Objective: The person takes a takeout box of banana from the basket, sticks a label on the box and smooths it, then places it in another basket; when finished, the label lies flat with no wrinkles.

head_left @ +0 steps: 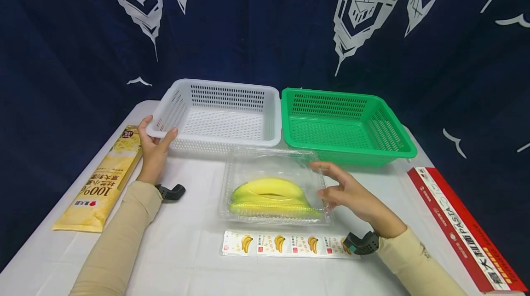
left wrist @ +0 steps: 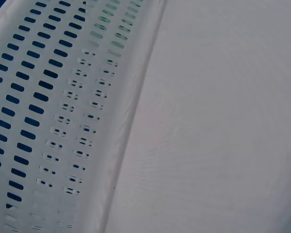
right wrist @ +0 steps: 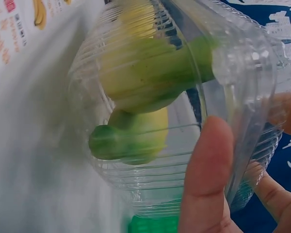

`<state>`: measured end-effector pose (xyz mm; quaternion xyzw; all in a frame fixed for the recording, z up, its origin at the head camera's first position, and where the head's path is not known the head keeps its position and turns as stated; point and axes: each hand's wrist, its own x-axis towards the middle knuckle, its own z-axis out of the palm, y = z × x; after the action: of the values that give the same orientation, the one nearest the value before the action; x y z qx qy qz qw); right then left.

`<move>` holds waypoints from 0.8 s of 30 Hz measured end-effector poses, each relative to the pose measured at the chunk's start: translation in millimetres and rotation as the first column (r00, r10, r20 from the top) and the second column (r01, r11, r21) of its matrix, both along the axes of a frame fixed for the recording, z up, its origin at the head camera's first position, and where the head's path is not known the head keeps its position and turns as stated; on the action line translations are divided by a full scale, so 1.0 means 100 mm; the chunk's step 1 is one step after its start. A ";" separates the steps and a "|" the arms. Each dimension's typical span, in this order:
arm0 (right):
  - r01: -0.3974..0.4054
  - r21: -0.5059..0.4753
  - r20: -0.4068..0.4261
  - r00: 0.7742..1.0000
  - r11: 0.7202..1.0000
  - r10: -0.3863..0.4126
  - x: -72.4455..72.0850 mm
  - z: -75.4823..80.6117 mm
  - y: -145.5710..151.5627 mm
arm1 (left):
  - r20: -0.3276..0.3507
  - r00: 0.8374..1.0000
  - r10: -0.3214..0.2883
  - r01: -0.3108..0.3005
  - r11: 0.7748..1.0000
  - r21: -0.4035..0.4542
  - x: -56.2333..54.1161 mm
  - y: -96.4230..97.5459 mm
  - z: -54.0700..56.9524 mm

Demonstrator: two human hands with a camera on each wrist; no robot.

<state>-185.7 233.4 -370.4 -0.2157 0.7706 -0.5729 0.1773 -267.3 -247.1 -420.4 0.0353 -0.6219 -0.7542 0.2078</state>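
Left hand (head_left: pixel 155 155) grips the near left corner of the white plastic basket (head_left: pixel 223 141), thumb over the front rim. Right hand (head_left: pixel 352 194) pinches the right side of a clear plastic clamshell box (head_left: pixel 269 162) of bananas (head_left: pixel 269 194). Box is in front of the white basket, its far edge overlapping the basket's front wall in the head view. Green plastic basket (head_left: pixel 352 150) just beside the white. Whether the box is clear of the white tabletop (head_left: pixel 194 240) — cannot tell.

Step in hand, by my reading: steadying the basket, handling the box. Best done with light pressure near the stiffer rim, since thin walls would likely buckle; box level, so the fruit doesn't slide.

Right wrist view adds the green banana ends and the thumb against the ribbed wall, fingers (right wrist: pixel 271 194) round the far side. Left wrist view: slotted basket wall, no hand — only the head view shows that grip.
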 end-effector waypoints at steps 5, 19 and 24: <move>0.026 -0.005 0.021 0.999 1.000 -0.026 -0.01 -0.07 0.04 | -0.009 1.000 0.003 -0.003 1.000 0.028 0.00 0.00 0.01; 0.027 -0.008 0.004 1.000 1.000 -0.027 -0.16 -0.23 0.12 | -0.014 1.000 0.010 -0.010 1.000 0.018 -0.01 0.02 0.01; -0.004 0.017 -0.025 1.000 1.000 0.004 -0.19 -0.25 0.16 | -0.013 1.000 0.008 -0.008 0.999 0.037 -0.01 0.02 0.01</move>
<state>-204.8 249.3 -395.8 -0.2231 0.7770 -0.5634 0.1706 -268.0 -245.3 -419.2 0.0366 -0.6063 -0.7650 0.2142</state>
